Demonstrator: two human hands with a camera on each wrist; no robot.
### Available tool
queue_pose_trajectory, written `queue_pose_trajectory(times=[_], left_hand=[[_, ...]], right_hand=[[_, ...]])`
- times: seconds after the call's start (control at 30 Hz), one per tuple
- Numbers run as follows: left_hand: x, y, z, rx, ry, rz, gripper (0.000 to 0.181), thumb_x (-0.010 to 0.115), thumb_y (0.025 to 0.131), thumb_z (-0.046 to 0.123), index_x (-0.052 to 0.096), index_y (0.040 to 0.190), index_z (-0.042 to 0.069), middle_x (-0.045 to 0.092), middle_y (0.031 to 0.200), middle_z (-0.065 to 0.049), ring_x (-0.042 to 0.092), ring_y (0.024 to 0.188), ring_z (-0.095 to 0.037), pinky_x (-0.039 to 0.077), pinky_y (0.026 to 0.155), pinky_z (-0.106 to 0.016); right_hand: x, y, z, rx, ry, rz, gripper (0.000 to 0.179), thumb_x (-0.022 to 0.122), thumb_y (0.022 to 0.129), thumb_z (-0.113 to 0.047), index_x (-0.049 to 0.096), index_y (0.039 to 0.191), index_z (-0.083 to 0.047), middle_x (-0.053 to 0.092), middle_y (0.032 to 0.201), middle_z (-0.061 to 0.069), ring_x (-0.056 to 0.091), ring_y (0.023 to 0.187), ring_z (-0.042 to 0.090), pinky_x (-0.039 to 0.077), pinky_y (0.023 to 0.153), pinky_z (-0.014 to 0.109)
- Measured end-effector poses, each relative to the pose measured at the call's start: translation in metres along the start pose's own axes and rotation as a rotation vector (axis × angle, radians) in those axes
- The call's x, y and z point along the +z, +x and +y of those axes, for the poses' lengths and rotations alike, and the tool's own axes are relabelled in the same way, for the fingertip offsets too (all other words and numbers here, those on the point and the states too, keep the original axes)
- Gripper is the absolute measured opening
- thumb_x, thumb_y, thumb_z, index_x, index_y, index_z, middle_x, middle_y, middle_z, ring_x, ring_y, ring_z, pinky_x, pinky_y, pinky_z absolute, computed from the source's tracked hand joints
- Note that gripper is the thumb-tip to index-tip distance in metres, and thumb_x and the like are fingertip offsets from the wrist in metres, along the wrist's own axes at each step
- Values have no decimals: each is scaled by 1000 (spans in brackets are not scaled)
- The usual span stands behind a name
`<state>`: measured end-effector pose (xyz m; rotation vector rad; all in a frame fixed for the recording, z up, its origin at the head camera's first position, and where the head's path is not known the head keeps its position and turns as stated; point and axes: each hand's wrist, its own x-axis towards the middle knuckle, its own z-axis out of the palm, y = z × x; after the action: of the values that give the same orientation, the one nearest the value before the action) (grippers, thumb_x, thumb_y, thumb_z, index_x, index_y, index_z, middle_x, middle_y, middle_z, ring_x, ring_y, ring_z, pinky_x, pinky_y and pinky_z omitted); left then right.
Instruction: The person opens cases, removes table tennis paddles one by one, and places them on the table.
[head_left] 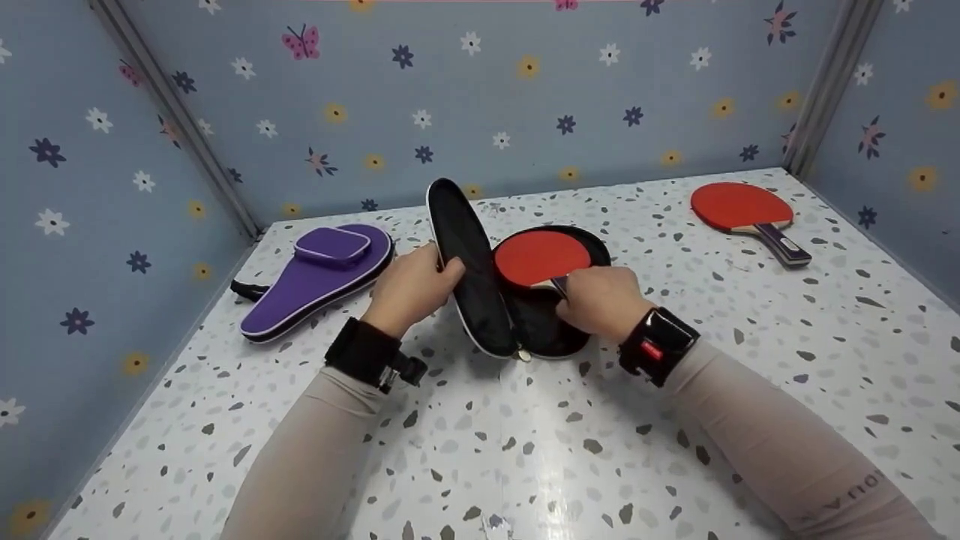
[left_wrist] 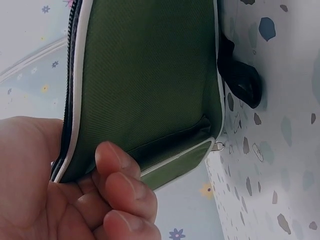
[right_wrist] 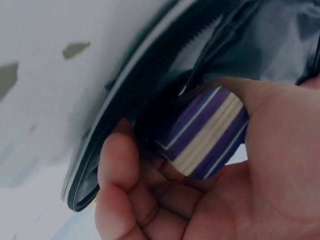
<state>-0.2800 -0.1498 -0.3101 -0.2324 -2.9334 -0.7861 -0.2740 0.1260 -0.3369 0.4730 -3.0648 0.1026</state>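
Observation:
A zippered paddle case [head_left: 466,262] lies spread open mid-table, black inside with white piping. My left hand [head_left: 411,289] pinches the edge of its raised flap, thumb on the inner side. In the left wrist view the flap's outer face [left_wrist: 150,75] looks dark green, with the fingers curled against it. With my right hand [head_left: 604,300] I grip the handle of a red table tennis paddle [head_left: 541,257], whose blade lies over the other half of the case. The right wrist view shows the striped handle end [right_wrist: 205,135] between thumb and fingers, beside the case's zipper edge.
To the left lies a purple paddle case [head_left: 300,296] with a small pouch on top and a black strap. A second red paddle [head_left: 739,206] rests at the back right, handle toward me. Flowered panels [head_left: 495,97] enclose the speckled table [head_left: 480,442] at the back and sides.

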Motion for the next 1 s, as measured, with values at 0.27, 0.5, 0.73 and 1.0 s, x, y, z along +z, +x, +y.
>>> queue_pose_trajectory(times=[0.27, 0.5, 0.73, 1.0], left_hand=[[0, -1, 0, -3, 4, -6, 33, 50, 111, 42, 67, 104, 14, 72, 82, -4, 66, 70, -24, 46, 66, -39], [0, -2, 1, -4, 8, -9, 34, 49, 111, 43, 66, 105, 14, 72, 84, -4, 66, 70, -24, 47, 65, -39], [-1, -2, 1, 1, 5, -3, 33, 49, 110, 43, 67, 105, 15, 72, 82, -3, 67, 70, -23, 46, 65, -39], [-1, -2, 3, 8, -5, 3, 33, 50, 110, 43, 68, 107, 16, 73, 83, -3, 67, 70, -23, 47, 66, -39]], right_hand=[[-3, 0, 8, 1, 8, 20, 33, 66, 98, -21, 58, 67, -11, 63, 76, 9, 64, 74, 30, 57, 65, 55], [-2, -5, 16, 19, 29, 103, 25, 61, 102, -20, 64, 88, 1, 60, 71, 11, 64, 66, 31, 58, 61, 57], [-3, -3, 24, 24, 7, 149, 35, 64, 110, -28, 66, 95, 3, 63, 72, 13, 69, 71, 35, 59, 61, 57], [-8, -5, 34, 48, 24, 124, 35, 63, 112, -31, 66, 99, 2, 64, 74, 12, 67, 71, 34, 58, 62, 56]])
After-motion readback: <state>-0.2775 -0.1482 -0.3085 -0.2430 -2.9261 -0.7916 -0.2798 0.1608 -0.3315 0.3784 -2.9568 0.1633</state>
